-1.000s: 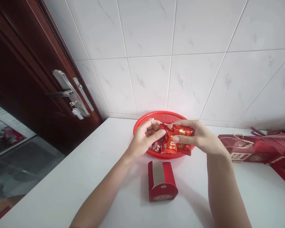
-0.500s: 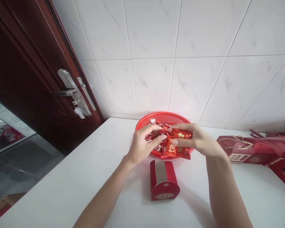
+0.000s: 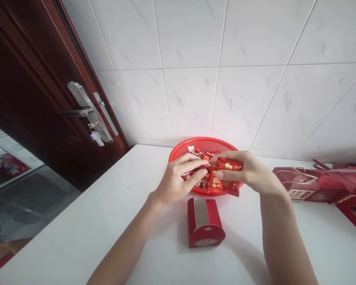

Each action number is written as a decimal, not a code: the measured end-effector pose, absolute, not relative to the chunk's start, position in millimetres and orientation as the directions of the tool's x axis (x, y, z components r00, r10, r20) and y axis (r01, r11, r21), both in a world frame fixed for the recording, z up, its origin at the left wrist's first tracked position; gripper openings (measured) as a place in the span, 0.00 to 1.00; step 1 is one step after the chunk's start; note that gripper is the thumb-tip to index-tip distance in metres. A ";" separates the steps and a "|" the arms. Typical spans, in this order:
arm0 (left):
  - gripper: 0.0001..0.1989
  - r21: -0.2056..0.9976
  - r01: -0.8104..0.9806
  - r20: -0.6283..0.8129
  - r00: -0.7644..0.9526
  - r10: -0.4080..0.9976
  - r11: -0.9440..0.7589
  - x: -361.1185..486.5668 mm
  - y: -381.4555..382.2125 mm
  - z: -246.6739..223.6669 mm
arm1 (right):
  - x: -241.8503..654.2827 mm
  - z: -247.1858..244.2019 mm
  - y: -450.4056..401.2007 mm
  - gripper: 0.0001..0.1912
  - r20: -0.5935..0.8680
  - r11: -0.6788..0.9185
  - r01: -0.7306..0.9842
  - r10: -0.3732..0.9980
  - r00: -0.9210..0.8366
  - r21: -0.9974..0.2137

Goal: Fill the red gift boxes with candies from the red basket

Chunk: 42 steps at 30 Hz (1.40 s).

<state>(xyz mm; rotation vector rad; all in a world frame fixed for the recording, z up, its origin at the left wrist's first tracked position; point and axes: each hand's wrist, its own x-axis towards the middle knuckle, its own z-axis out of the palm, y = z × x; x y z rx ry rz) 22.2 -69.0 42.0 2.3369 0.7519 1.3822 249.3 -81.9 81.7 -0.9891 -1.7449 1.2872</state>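
Over the front of a red plastic basket (image 3: 184, 147) my two hands meet. My right hand (image 3: 243, 171) is closed on red candy packets (image 3: 231, 186), its thumb pressed across their front. My left hand (image 3: 182, 174) pinches at the left side of the packets, with thumb and fingertips together; a small dark red wrapped piece shows partly at its fingertips. More wrapped candies (image 3: 192, 150) lie in the basket, partly hidden behind my hands. Just in front of the basket a small red gift box (image 3: 206, 225) stands on the white table, its top open.
Red gift boxes with a rope handle (image 3: 308, 184) stand on the right of the white table (image 3: 112, 221), near the tiled wall (image 3: 192, 103). A dark red door (image 3: 47, 79) with keys in its lock is at the left.
My left hand's fingers have stretched and come closer to the packets' edge. The packets in my right hand have shifted slightly. The view has tilted a little.
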 end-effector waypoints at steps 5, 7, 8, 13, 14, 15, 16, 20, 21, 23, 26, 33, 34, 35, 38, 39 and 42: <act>0.12 0.595 0.288 0.643 0.391 0.659 -0.751 21.7 -70.2 41.6 | 249.6 82.5 -81.0 0.20 0.121 0.212 0.179 0.901 -0.417 -0.961; 0.12 0.596 0.294 0.646 0.376 0.664 -0.747 22.5 -69.5 40.4 | 249.0 82.5 -80.1 0.18 0.132 0.236 0.207 0.899 -0.418 -0.949; 0.12 0.587 0.298 0.658 0.367 0.658 -0.753 23.2 -69.3 39.7 | 248.5 82.4 -79.7 0.18 0.136 0.245 0.221 0.898 -0.418 -0.944; 0.12 0.566 0.320 0.696 0.308 0.648 -0.760 25.4 -70.4 37.7 | 245.1 81.7 -80.5 0.16 0.131 0.228 0.194 0.901 -0.413 -0.954; 0.12 0.584 0.319 0.684 0.302 0.664 -0.747 25.3 -71.1 37.9 | 244.8 81.6 -81.0 0.16 0.126 0.218 0.187 0.903 -0.411 -0.958; 0.12 0.605 0.316 0.667 0.300 0.682 -0.731 25.0 -71.8 38.4 | 244.7 81.6 -81.3 0.15 0.118 0.209 0.184 0.904 -0.410 -0.960; 0.11 0.627 0.311 0.648 0.301 0.699 -0.715 24.4 -72.4 39.2 | 244.9 81.6 -81.6 0.15 0.110 0.200 0.184 0.906 -0.409 -0.962; 0.11 0.673 0.287 0.590 0.346 0.729 -0.682 21.3 -74.6 43.6 | 247.6 82.1 -81.3 0.14 0.114 0.209 0.196 0.906 -0.409 -0.958; 0.10 0.675 0.287 0.581 0.360 0.730 -0.679 20.7 -74.9 44.4 | 248.3 82.3 -81.2 0.14 0.124 0.225 0.205 0.902 -0.413 -0.952; 0.08 0.680 0.288 0.569 0.374 0.733 -0.675 20.4 -75.3 44.7 | 249.3 82.8 -81.0 0.15 0.138 0.253 0.227 0.894 -0.426 -0.940; 0.09 0.709 0.269 0.563 0.339 0.753 -0.652 21.7 -74.7 42.1 | 249.9 82.8 -80.9 0.17 0.144 0.271 0.257 0.894 -0.424 -0.928; 0.09 0.749 0.313 0.538 0.225 0.812 -0.583 23.4 -71.3 36.9 | 254.8 80.9 -79.7 0.17 0.247 0.358 0.322 0.908 -0.338 -0.877; 0.09 0.754 0.316 0.532 0.219 0.818 -0.576 23.4 -71.3 36.9 | 255.2 80.8 -79.7 0.17 0.255 0.374 0.325 0.900 -0.355 -0.869; 0.10 0.762 0.310 0.526 0.219 0.822 -0.569 23.5 -71.6 37.0 | 255.1 80.7 -79.8 0.16 0.258 0.387 0.328 0.891 -0.373 -0.862; 0.10 0.792 0.258 0.504 0.237 0.831 -0.554 24.0 -73.2 38.6 | 252.8 80.5 -80.5 0.14 0.246 0.404 0.319 0.866 -0.435 -0.857; 0.10 0.803 0.240 0.494 0.246 0.834 -0.546 24.0 -73.9 39.5 | 251.8 80.3 -80.8 0.14 0.239 0.402 0.306 0.858 -0.454 -0.863; 0.10 0.831 0.192 0.462 0.283 0.840 -0.522 22.4 -75.4 42.7 | 250.0 79.5 -81.3 0.14 0.223 0.394 0.266 0.836 -0.501 -0.880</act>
